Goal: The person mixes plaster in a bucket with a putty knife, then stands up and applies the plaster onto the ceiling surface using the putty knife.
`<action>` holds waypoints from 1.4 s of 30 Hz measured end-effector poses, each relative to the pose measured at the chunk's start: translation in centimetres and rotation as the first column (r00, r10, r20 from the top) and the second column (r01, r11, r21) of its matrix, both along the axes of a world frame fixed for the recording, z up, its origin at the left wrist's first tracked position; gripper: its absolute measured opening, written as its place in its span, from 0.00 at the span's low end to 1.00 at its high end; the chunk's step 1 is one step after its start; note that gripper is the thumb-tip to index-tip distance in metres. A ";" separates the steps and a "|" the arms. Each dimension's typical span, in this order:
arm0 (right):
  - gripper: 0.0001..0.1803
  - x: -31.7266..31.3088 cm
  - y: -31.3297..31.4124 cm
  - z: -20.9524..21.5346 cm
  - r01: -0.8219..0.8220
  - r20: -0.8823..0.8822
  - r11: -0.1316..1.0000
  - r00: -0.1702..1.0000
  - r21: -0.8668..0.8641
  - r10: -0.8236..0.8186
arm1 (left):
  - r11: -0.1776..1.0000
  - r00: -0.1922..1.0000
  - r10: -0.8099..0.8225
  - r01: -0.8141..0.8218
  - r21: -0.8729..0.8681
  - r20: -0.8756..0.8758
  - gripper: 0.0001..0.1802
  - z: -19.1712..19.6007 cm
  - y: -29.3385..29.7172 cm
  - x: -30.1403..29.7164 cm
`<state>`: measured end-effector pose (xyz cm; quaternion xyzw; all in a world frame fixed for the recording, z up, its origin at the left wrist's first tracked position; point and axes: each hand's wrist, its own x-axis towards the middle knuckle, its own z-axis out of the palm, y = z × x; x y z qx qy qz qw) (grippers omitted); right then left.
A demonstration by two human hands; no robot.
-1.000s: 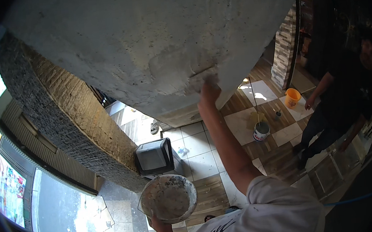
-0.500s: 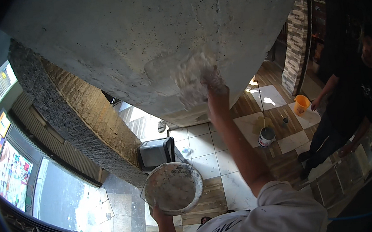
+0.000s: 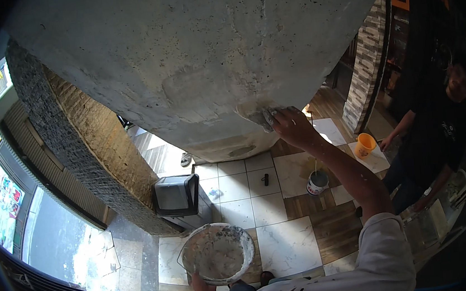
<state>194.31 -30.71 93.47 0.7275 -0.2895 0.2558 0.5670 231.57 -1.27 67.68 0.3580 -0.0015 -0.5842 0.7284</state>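
My right hand (image 3: 293, 125) is closed on a flat plaster-smeared tool (image 3: 258, 116), pressed against the lower right of a grey plastered surface (image 3: 196, 53). Its exact kind is hard to make out. Below and to the left, my left hand (image 3: 201, 283) grips the near-left rim of a round bucket (image 3: 246, 256), with the fingers partly hidden. Pale wet plaster coats the bucket's inside and lies at its bottom. Damp, darker patches show on the surface around the tool.
On the tiled floor (image 3: 287, 241) stand a small paint can (image 3: 318, 182) and an orange bucket (image 3: 364, 146). A person in dark clothes (image 3: 432, 143) is at the right. A grey-topped bin (image 3: 177, 194) stands beside the stone-clad pillar (image 3: 86, 137); a sandal (image 3: 185, 159) lies beyond.
My right hand has moved down and right across the surface, its blur gone and the arm more bent. The bucket stays in my left hand, slightly lower in the view.
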 end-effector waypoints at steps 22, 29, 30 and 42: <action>0.17 4.4 -0.6 14.8 0.371 0.004 0.903 0.925 0.217 -0.380 | 0.998 0.995 0.055 -0.052 -0.039 0.084 0.25 1.7 -2.4 5.0; 0.16 4.4 5.4 19.5 0.411 0.068 0.885 0.898 0.217 -0.434 | 1.000 0.989 0.019 -0.020 0.004 0.146 0.24 2.3 -2.3 8.5; 0.16 4.1 6.3 19.4 0.436 0.036 0.881 0.893 0.184 -0.449 | 0.999 0.984 0.033 -0.027 -0.040 0.176 0.24 2.3 -2.4 9.0; 0.11 4.5 0.3 4.5 0.262 0.077 0.782 0.928 0.565 -0.366 | 1.000 0.978 0.019 -0.018 -0.007 0.210 0.25 1.6 -2.2 10.2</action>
